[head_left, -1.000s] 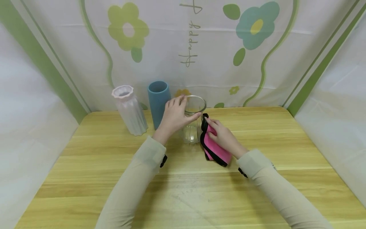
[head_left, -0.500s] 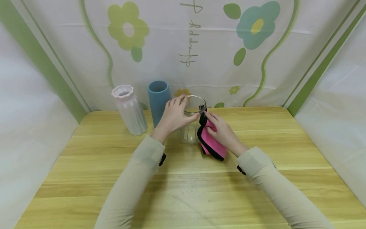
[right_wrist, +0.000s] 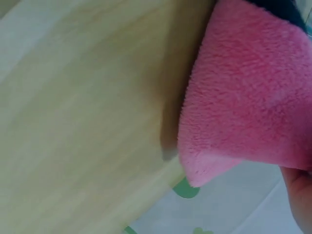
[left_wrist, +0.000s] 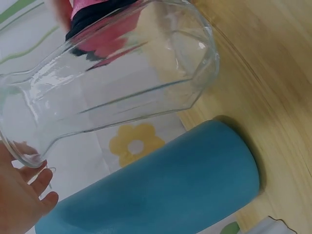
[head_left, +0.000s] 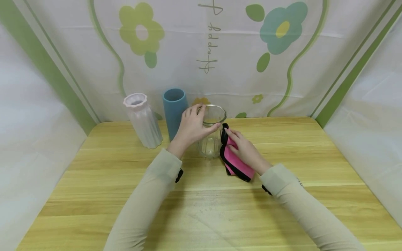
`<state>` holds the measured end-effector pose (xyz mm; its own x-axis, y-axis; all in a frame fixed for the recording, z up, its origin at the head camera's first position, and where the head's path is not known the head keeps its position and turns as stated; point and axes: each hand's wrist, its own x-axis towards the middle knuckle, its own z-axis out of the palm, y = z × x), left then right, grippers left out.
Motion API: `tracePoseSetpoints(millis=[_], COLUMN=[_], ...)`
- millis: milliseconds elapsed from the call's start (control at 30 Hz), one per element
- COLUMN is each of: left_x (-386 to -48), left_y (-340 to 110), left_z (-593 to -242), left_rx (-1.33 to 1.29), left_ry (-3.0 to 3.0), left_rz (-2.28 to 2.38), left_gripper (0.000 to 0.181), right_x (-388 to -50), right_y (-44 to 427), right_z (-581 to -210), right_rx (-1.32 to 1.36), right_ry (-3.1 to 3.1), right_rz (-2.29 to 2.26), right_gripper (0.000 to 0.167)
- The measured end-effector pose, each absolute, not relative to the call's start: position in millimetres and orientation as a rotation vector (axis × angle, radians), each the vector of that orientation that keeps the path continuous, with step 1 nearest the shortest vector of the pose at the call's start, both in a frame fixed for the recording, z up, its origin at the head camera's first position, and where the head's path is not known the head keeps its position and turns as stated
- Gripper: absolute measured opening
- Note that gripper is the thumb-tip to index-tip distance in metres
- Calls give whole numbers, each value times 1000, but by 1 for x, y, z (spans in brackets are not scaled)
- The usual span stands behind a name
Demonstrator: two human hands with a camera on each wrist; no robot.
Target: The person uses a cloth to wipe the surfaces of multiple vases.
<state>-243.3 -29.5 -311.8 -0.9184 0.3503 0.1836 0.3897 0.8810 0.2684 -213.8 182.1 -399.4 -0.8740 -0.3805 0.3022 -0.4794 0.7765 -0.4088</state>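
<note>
A clear glass vase point(head_left: 209, 146) with a round rim and faceted body stands upright on the wooden table. My left hand point(head_left: 192, 125) holds it at the rim, fingers on the left side and thumb at the front. In the left wrist view the fingertips of the left hand point(left_wrist: 24, 197) lie at the rim of the glass vase point(left_wrist: 122, 83). Just right of the vase, my right hand point(head_left: 246, 150) grips a folded pink fuzzy cloth point(head_left: 237, 163) with black edging. The pink cloth point(right_wrist: 243, 92) covers most of that hand's fingers in the right wrist view.
A blue cylindrical vase point(head_left: 174, 120) stands close to the left of the glass one. Farther left is a white ribbed vase point(head_left: 144, 127) with a wavy pinkish rim. Behind the wooden table point(head_left: 207, 216) hangs a flower-printed curtain point(head_left: 176, 59).
The right hand and cloth moved left and up against the glass vase, then back right and down to nearly where they were a second ago. The left hand stays at the rim.
</note>
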Motion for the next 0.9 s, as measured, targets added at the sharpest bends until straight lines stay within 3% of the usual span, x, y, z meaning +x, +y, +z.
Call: tracePoseSetpoints(millis=[367,900], left_x=[-246,-246], left_y=[-34,-32], left_z=[-309,-312], left_rx=[-636,-561], left_ry=[-2985,-2978], left_rz=[-533,-600], left_gripper=[85,92], right_x=[-215,-214], right_y=[175,179], right_z=[-386,-400], right_rx=[783,715], right_ry=[-2481,-2846], right_rz=[731,666], right_gripper=[60,61])
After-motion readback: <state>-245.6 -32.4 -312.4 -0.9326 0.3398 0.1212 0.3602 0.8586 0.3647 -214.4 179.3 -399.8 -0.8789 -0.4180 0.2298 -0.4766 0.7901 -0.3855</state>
